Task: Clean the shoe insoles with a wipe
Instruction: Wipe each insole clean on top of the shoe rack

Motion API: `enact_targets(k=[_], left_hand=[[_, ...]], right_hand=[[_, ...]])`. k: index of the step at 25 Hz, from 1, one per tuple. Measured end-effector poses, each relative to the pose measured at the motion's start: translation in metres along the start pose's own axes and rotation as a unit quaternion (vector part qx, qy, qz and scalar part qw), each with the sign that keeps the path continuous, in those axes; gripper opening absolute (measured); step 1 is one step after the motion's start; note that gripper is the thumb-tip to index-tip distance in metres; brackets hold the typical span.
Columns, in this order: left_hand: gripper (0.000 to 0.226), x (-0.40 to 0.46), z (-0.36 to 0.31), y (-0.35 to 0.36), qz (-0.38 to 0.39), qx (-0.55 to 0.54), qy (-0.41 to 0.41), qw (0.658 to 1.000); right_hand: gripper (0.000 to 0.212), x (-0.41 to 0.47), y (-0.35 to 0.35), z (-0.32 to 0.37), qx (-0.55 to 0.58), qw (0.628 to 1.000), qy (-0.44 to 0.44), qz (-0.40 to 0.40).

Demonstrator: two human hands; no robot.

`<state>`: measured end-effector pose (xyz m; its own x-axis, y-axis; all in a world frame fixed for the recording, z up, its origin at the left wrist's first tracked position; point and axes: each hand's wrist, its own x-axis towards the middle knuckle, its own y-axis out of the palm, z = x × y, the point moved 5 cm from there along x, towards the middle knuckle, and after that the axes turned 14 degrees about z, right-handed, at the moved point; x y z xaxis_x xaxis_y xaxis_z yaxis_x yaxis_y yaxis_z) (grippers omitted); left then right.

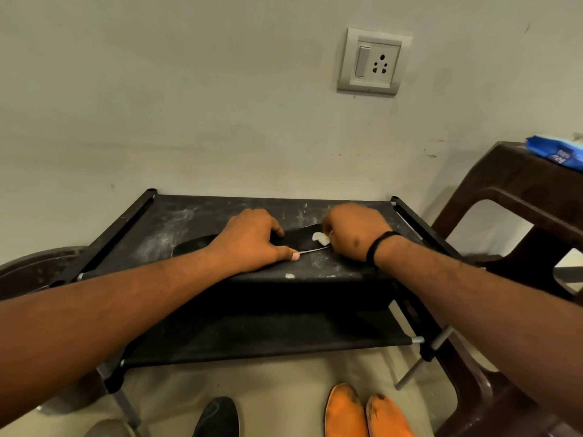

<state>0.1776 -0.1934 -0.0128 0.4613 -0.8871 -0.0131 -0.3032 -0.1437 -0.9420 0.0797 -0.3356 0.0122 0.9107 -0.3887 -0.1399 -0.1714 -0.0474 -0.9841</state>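
Note:
A black insole (192, 246) lies flat on the dusty top shelf of a black fabric rack (164, 216). My left hand (252, 239) presses down on the insole's middle, fingers spread over it and thumb at its near edge. My right hand (350, 231) is curled round a small white wipe (320, 237) and holds it against the insole's right end. The insole's right part is mostly hidden under both hands.
A brown plastic stool (504, 197) stands at the right with a blue wipes pack (558, 151) on top. On the floor below lie two orange insoles (362, 411) and a black shoe (217, 417). A wall socket (373, 61) is above. A brown round object (34, 266) sits left.

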Motion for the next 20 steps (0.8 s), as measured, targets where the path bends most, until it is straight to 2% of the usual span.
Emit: enact_targets(k=[3, 7, 10, 14, 18, 20], left_hand=[[0.058, 0.001, 0.001, 0.001, 0.001, 0.002, -0.002, 1.000], [0.057, 0.000, 0.000, 0.000, 0.001, 0.005, 0.000, 1.000], [0.056, 0.000, 0.002, 0.001, 0.000, 0.005, 0.000, 1.000], [0.056, 0.002, 0.002, 0.001, -0.002, 0.009, -0.002, 1.000], [0.046, 0.002, 0.003, 0.002, -0.003, 0.004, 0.001, 1.000], [0.045, 0.002, 0.002, 0.002, -0.003, 0.007, -0.002, 1.000]], right_hand=[[0.024, -0.004, 0.007, 0.017, 0.072, 0.995, -0.050, 0.039], [0.020, 0.008, 0.002, 0.013, 0.034, 0.999, 0.009, -0.004], [0.014, 0.009, 0.008, 0.026, 0.088, 0.995, -0.040, 0.003], [0.017, 0.019, 0.003, 0.009, 0.099, 0.994, 0.042, -0.024], [0.009, 0.030, 0.010, 0.031, 0.145, 0.989, -0.020, 0.003], [0.011, 0.035, 0.007, 0.029, 0.146, 0.989, 0.019, -0.025]])
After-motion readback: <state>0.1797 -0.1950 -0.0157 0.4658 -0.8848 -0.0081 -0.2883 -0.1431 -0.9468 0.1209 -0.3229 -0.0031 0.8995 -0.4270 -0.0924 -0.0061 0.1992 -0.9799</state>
